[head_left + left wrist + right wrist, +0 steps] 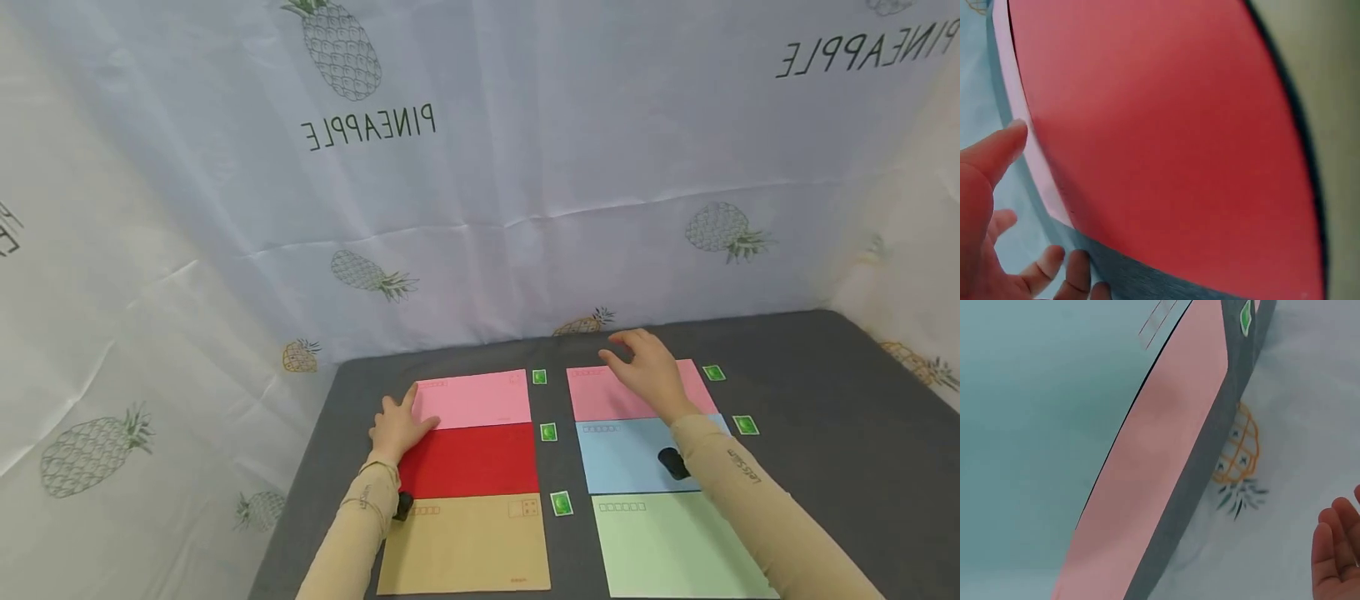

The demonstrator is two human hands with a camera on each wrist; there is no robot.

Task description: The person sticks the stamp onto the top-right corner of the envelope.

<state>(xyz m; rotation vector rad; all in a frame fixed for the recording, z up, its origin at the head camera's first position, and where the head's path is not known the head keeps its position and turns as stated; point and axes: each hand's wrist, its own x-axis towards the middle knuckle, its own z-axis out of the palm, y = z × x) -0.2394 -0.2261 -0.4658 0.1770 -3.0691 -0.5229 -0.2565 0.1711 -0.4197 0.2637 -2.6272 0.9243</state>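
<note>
On the left lies a column of envelopes: a pink envelope (pixel 476 400), a red envelope (pixel 472 460) and a tan envelope (pixel 468 546). My left hand (pixel 397 427) is at the left edge of the pink and red ones, fingers spread. In the left wrist view its thumb (pixel 1004 147) is by the pink strip; touching or hovering, I cannot tell. The right column has a second pink envelope (pixel 600 396), a light blue envelope (pixel 622 458) and a light green envelope (pixel 667 542). Over that pink one is my right hand (pixel 647 371), holding nothing, fingers loosely bent.
Small green stamps lie beside the envelopes, among them one stamp (pixel 548 432) between the columns and another stamp (pixel 746 425) at the right. The dark grey tabletop (pixel 847 433) ends at a white pineapple-print curtain (pixel 510 275). Black wrist cameras sit on both sleeves.
</note>
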